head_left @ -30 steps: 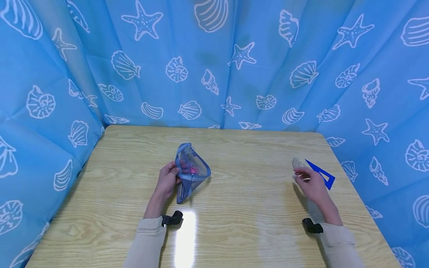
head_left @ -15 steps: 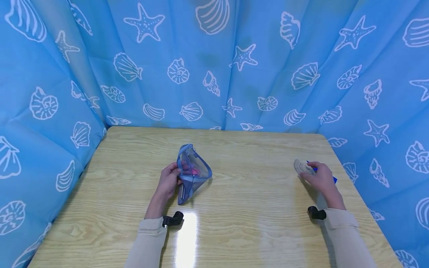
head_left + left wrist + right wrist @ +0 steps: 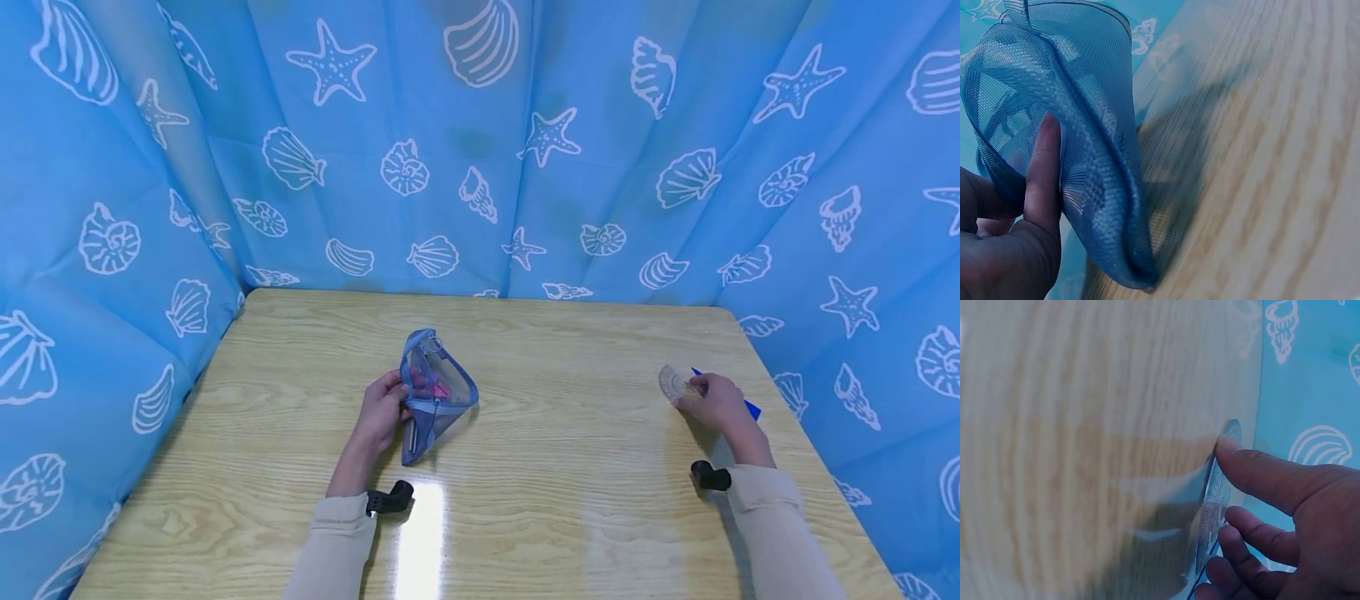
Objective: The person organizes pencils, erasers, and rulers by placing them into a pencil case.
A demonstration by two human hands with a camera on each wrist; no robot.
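Note:
A blue mesh zip pouch, its mouth gaping, is gripped at its left side by my left hand. Through the mesh shows a small pink item. In the left wrist view one finger of the left hand lies along the pouch's mesh. Far to the right, my right hand pinches a clear protractor between thumb and fingers. The right wrist view has the protractor edge-on, thumb at its upper end. A blue set square lies partly hidden beneath this hand.
A wooden table spreads under both hands, with a bright glare patch left of its middle. A blue curtain with white shells and starfish stands along its back and sides. Each wrist wears a black camera strap.
My right hand has moved slightly right over the set square and taken hold of the protractor. The left hand still holds the pouch in place. The whole view has shifted slightly.

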